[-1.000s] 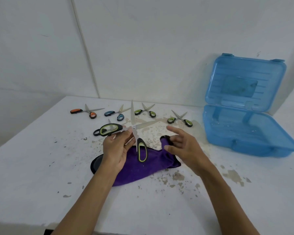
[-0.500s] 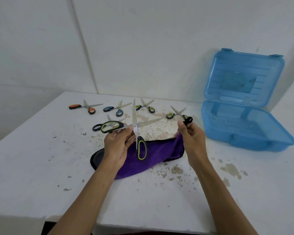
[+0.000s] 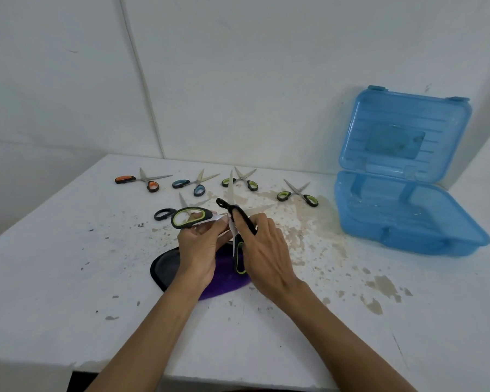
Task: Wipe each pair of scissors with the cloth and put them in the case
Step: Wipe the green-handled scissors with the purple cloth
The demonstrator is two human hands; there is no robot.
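My left hand holds a large pair of black-and-green scissors, blades spread wide, above the table. One handle points left, the other hangs down between my hands. My right hand grips the black-edged corner of the purple cloth and presses it against the upright blade near the pivot. The rest of the cloth lies on the table under my hands. The blue plastic case stands open at the right, its lid leaning on the wall.
Several small scissors lie at the back of the table: orange-handled, blue-handled, two green-handled, and a black-handled pair behind my left hand. The white table is stained and its front edge is close.
My right hand lifted the cloth's corner from the right side and brought it left onto the scissors' blade. My left hand kept holding the scissors in about the same place.
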